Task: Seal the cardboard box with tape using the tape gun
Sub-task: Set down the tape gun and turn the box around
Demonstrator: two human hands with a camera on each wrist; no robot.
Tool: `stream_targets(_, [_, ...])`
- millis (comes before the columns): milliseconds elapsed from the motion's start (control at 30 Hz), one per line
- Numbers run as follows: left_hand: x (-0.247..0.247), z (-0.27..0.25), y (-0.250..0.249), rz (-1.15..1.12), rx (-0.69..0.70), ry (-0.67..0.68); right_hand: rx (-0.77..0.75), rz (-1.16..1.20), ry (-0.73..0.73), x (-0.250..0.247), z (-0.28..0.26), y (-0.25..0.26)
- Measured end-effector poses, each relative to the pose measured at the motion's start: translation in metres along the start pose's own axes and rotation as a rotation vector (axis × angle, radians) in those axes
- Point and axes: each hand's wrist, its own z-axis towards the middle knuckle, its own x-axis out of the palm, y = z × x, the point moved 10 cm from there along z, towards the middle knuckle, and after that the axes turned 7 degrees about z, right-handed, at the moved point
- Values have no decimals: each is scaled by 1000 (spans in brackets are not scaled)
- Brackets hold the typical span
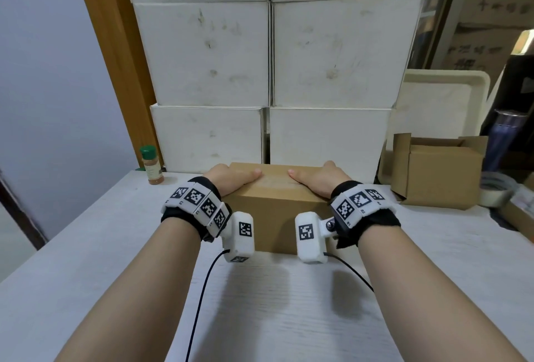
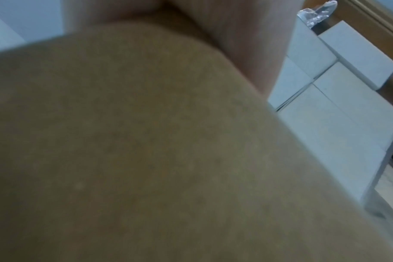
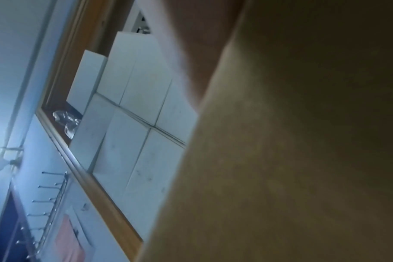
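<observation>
Both hands are pressing flat on the closed top of the cardboard box: the left hand is lying over the left end, the right hand over the right end, fingers straight and reaching toward the far edge, thumbs pointing inward and well apart, gripping nothing. Between the thumbs the flap seam is showing, apparently with no tape on it. The box is sitting on the white counter, just in front of a wall of stacked white boxes. A spice jar is standing to the left; an open cardboard box and what looks like a tape roll are lying to the right. No tape gun is showing in any view; the wrist views are filled by blurred cardboard.

Likely risks from here: the flaps springing up once either hand is lifting away to fetch the tool, since nothing else is holding them; the light box sliding toward the stacked boxes if one hand is pushing harder than the other
</observation>
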Motion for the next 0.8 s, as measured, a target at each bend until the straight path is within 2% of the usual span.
stream_targets(233, [-3, 6, 6, 14, 47, -15, -81, -128, 102, -7, 5, -6])
stream_targets(400, [-10, 1, 5, -21, 24, -104, -134, -84, 134, -5, 6, -8])
stream_targets(567, [-11, 1, 10, -214, -13, -143, -116, 95, 233, 2, 7, -14])
stream_targets(700, [-8, -3, 11, -205, -49, -134, -19, 143, 161, -11, -1, -13])
stream_targets(800, [-5, -5, 8, -224, -49, -125, -99, -101, 20, -25, -11, 18])
